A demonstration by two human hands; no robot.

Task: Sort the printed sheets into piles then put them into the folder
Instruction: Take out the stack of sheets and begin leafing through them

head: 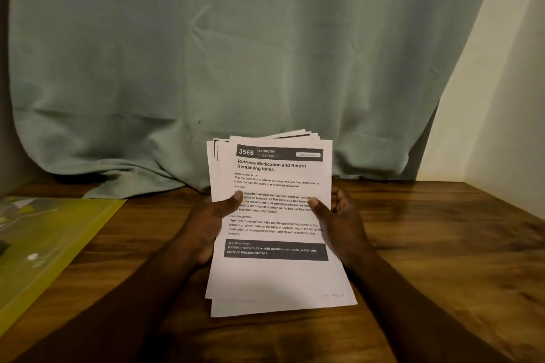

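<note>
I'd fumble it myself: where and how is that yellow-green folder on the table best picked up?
Probably the long right edge of the yellow-green folder, approached from the right: it lies flat on the wooden table, that edge is bare and nearest the left hand.

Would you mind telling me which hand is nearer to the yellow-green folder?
Left. The left hand grips the left edge of the printed sheets, toward the folder; the right hand grips their right edge, farther away.

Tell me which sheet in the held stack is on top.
The sheet headed 3565, Bedroom, "Retrieve Medication and Return Remaining Items". Its printed face shows; the other sheets show only edges behind it. Left hand and right hand hold them all.
</note>
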